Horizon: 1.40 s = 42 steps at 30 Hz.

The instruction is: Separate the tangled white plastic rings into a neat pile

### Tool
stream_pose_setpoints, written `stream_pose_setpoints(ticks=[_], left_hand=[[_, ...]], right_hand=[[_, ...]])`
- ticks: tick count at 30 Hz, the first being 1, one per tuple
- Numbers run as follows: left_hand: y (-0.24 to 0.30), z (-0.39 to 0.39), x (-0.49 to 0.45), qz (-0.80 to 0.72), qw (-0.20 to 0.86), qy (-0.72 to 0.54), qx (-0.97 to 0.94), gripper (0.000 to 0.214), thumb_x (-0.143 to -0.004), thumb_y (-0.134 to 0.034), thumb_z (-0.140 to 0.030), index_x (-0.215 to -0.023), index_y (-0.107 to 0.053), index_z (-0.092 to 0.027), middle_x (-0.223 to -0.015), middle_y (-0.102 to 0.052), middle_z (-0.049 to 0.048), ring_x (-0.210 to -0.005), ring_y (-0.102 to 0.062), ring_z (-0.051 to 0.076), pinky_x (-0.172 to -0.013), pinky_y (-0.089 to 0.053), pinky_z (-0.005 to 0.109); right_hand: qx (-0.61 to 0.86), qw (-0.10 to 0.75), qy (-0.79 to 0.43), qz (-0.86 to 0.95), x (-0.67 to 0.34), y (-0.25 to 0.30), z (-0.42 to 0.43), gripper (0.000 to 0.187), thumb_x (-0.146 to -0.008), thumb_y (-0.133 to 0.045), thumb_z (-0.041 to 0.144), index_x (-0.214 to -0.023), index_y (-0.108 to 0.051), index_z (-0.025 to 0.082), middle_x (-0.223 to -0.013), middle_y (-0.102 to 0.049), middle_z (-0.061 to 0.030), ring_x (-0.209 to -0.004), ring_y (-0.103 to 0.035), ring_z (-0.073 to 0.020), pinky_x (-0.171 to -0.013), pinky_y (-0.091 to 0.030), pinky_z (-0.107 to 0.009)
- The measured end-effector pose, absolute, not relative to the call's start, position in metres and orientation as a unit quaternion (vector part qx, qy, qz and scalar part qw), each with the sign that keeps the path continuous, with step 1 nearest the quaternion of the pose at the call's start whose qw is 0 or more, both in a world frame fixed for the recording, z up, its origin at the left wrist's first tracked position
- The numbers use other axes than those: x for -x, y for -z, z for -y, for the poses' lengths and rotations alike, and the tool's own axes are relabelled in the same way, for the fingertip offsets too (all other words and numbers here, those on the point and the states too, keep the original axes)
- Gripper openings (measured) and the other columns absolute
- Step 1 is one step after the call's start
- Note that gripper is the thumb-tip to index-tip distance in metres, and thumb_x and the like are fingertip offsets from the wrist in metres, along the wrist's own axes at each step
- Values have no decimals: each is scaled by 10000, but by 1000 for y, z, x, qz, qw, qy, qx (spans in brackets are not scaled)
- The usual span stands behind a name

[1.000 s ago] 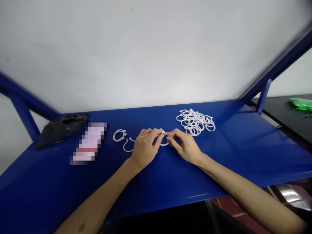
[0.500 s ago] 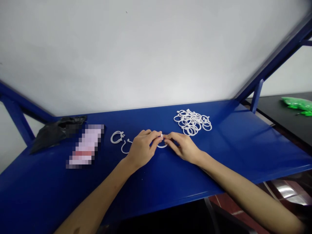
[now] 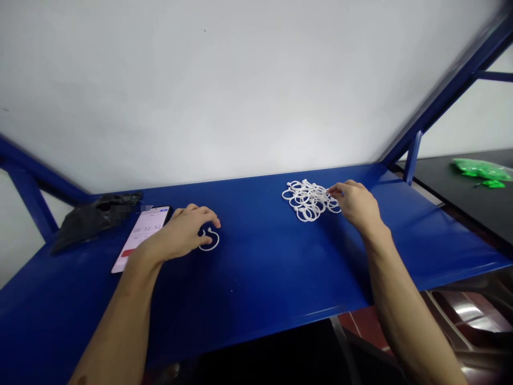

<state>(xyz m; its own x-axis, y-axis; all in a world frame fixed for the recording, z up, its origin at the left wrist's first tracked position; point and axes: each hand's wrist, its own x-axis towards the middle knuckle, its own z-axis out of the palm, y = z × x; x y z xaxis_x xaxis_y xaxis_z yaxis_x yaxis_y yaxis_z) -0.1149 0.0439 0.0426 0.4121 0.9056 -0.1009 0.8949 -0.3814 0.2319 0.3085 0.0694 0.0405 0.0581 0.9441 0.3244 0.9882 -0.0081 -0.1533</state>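
Observation:
My left hand [image 3: 186,231] hovers over a white plastic curtain ring [image 3: 216,245] that lies unclasped on the blue table. Thumb and index finger are apart around the ring, and the palm side hides whatever lies under the hand. To the right, my right hand [image 3: 355,203] is at the right edge of a pile of white curtain rings [image 3: 308,200]. Its fingers are pinched together on a white curtain ring [image 3: 335,210] there, partly hidden by the fingertips.
A phone [image 3: 149,224] showing a timer lies partly behind my left wrist. Beside it is a black plastic bag [image 3: 92,216]. Blue metal braces [image 3: 412,155] rise at both table ends. A green packet [image 3: 483,170] sits on a dark table at the far right.
My hands have parted from the ring they held together at the middle. The left went left to the unclasped ring; the right went right and back to the pile.

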Motion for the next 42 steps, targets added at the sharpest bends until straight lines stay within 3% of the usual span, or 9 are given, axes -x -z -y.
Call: stream_pose_setpoints(ticks=[5, 8, 14, 19, 24, 27, 32, 36, 42], left_hand=[[-33, -48, 104, -535, 111, -37, -837, 123, -802, -626, -248, -833, -735, -297, -1144, -710, 25, -1073, -552, 292, -925, -385, 456], [-26, -49, 96, -511, 86, -76, -852, 141, -856, -598, -279, -785, -721, -277, -1108, -711, 41, -1056, -543, 285, -891, -399, 435], [-28, -42, 61, -491, 80, -152, -854, 169, -948, -509, -249, -885, -665, -256, -937, -719, 30, -937, -568, 248, -850, -435, 406], [-25, -32, 32, -433, 109, -211, -869, 224, -994, -441, -232, -949, -660, -240, -952, -700, 20, -916, -585, 207, -875, -470, 382], [-17, -24, 20, -408, 142, -308, -848, 132, -963, -519, -215, -923, -644, -232, -915, -699, 6, -901, -617, 175, -876, -512, 342], [-14, -21, 16, -437, 164, -361, -807, 50, -920, -590, -217, -961, -615, -228, -923, -694, 1, -854, -653, 151, -823, -541, 308], [-14, -22, 15, -493, 212, -396, -745, 243, -878, -674, -312, -1098, -600, -241, -985, -716, 1, -839, -678, 144, -814, -557, 303], [-18, -25, 18, -523, 242, -373, -727, 174, -910, -624, -388, -1003, -653, -244, -923, -733, -7, -758, -677, 143, -680, -532, 271], [-24, -23, 17, -528, 238, -366, -728, 187, -929, -564, -371, -887, -680, -230, -812, -729, -9, -678, -644, 135, -594, -482, 245]], right_hand=[[717, 132, 28, 684, -309, -35, -73, 233, -948, -554, 258, -1082, -742, 275, -1025, -698, -60, -947, -618, -239, -644, -424, -299], [705, 153, 50, 691, -305, -35, -72, 273, -939, -559, 246, -1161, -717, 257, -1023, -708, -76, -948, -615, -256, -672, -456, -324], [621, 266, 104, 730, -287, -25, -71, 308, -987, -528, 343, -1225, -676, 215, -1051, -687, -128, -992, -582, -287, -798, -507, -411], [448, 303, -53, 839, -240, -14, -51, 279, -972, -596, 400, -1190, -661, 240, -1120, -680, -110, -1048, -612, -264, -917, -507, -432], [350, 312, -260, 844, -199, -8, -26, 226, -960, -627, 392, -1103, -581, 223, -983, -699, -44, -851, -667, -171, -762, -546, -312], [356, 343, -314, 811, -191, -7, -23, 107, -969, -594, 299, -1017, -542, 218, -849, -672, 3, -676, -636, -120, -634, -516, -258], [367, 408, -327, 769, -190, -4, -27, 143, -955, -581, 245, -1093, -552, 219, -792, -645, 21, -674, -634, -117, -639, -530, -251], [387, 440, -303, 751, -191, -5, -28, 199, -963, -568, 243, -1158, -584, 209, -825, -661, 4, -712, -650, -122, -676, -544, -260], [374, 401, -297, 782, -193, -6, -29, 152, -981, -559, 268, -1098, -627, 199, -808, -676, -5, -688, -640, -125, -646, -535, -258]])
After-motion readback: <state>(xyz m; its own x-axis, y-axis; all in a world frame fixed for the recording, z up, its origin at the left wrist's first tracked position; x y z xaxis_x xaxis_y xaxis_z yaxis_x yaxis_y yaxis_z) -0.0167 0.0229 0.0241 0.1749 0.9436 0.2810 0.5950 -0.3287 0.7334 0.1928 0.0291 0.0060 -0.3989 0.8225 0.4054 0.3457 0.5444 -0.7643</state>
